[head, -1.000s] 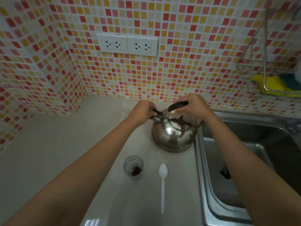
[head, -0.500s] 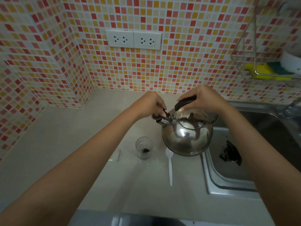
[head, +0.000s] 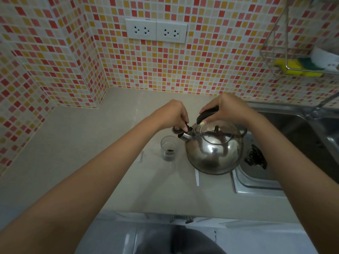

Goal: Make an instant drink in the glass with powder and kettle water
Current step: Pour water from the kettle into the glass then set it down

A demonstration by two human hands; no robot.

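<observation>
Kettle: a shiny steel kettle [head: 214, 151] is beside the sink, its base over the counter edge; whether it rests on the counter or is lifted just clear cannot be told. Its spout points left, toward the glass.
Right hand: the right hand [head: 229, 110] is wrapped around the kettle's black handle [head: 207, 113], fingers curled tight on it.
Left hand: the left hand [head: 174, 114] pinches the small black lever at the spout, fingertips closed together on it; the round spout cap [head: 177, 129] stands tipped up off the spout mouth.
Glass: a small clear glass [head: 168, 148] stands upright on the counter, just left of the kettle and below the spout, with a little dark powder at its bottom.
Spoon: a white plastic spoon [head: 197, 177] lies on the counter, only its handle showing from under the kettle's near side.
Counter: a pale beige counter [head: 82, 143] runs into the tiled corner.
Sink: a steel sink [head: 256, 182] lies to the right, with a dark object in its basin.
Wall: mosaic tiles in red, orange and yellow carry two white sockets [head: 156, 30]; a wire rack [head: 275, 57] at upper right holds a yellow sponge [head: 293, 67].
</observation>
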